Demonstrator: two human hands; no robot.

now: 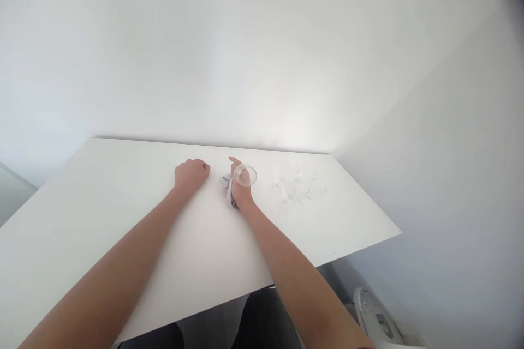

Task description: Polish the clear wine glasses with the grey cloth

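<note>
My right hand (240, 188) is closed around a clear glass (246, 175), whose round rim faces toward me, and a small grey-white cloth (227, 184) is bunched against the same hand on the white table (123, 218). My left hand (190, 173) rests on the table as a loose fist, about a hand's width left of the glass, with nothing visible in it. Both forearms reach forward from the near edge.
Several clear glasses (298, 186) stand in a faint group on the table to the right of my right hand. White walls meet at the far right corner. A white and grey device (374, 316) sits on the floor below the table's right edge.
</note>
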